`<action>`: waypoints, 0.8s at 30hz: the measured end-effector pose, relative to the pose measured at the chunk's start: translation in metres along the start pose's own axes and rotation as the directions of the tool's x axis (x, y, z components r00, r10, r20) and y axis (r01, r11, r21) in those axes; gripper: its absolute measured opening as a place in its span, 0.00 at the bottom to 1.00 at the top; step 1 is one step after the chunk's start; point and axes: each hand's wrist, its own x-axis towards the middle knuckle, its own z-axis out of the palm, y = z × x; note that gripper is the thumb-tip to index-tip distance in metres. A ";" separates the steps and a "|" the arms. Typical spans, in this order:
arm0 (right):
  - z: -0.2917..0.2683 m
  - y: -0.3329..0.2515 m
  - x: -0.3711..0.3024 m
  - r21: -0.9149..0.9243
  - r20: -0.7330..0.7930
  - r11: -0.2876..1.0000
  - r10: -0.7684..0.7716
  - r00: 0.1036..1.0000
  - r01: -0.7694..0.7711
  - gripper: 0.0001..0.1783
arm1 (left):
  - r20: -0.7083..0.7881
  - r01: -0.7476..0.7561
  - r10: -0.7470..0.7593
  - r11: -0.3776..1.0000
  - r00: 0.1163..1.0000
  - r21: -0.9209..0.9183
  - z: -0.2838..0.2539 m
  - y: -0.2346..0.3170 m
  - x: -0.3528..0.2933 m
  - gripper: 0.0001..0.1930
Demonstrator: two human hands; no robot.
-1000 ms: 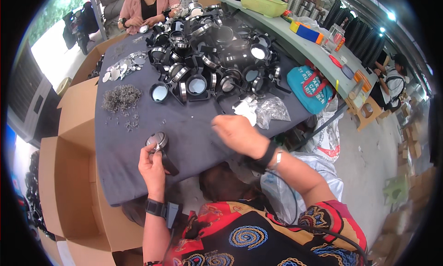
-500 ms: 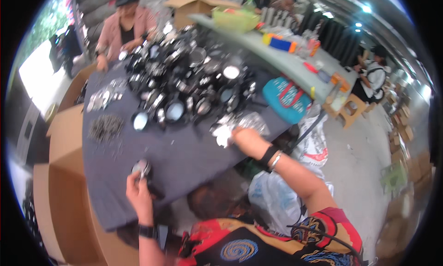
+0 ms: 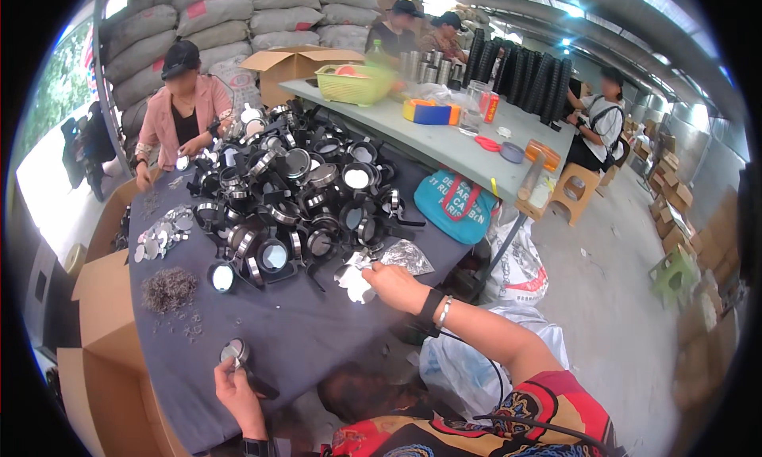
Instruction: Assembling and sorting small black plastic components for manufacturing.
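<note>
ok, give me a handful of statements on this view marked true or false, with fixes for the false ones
1. The left hand holds a round silver-and-black part. True.
2. The heap of small dark grey metal bits lies left of the large pile of round black-and-silver parts. True.
3. The right hand is at the heap of bits. False: it is at the shiny, thin silver-white pieces.
4. The teal bag with red straps is left of the large pile. False: it is to the right.
5. The yellow-green plastic basket stands on the long pale grey-green table. True.
</note>
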 end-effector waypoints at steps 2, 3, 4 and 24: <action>-0.002 -0.004 0.002 0.000 -0.035 1.000 -0.008 0.999 0.008 0.08 | 0.006 -0.007 0.007 1.000 1.000 0.003 0.000 -0.006 0.004 0.11; 0.002 -0.006 0.004 -0.041 -0.072 0.999 -0.021 0.997 0.018 0.08 | -0.012 -0.014 0.015 1.000 1.000 0.011 -0.002 -0.004 0.004 0.11; 0.007 -0.005 0.004 -0.033 -0.072 0.999 -0.020 0.997 0.017 0.08 | -0.012 -0.014 0.015 1.000 1.000 0.019 -0.002 -0.002 0.003 0.11; 0.003 -0.148 0.047 0.739 -0.106 0.641 -0.191 0.976 0.206 0.06 | -0.015 0.043 -0.044 0.999 0.999 -0.025 -0.003 -0.005 -0.001 0.08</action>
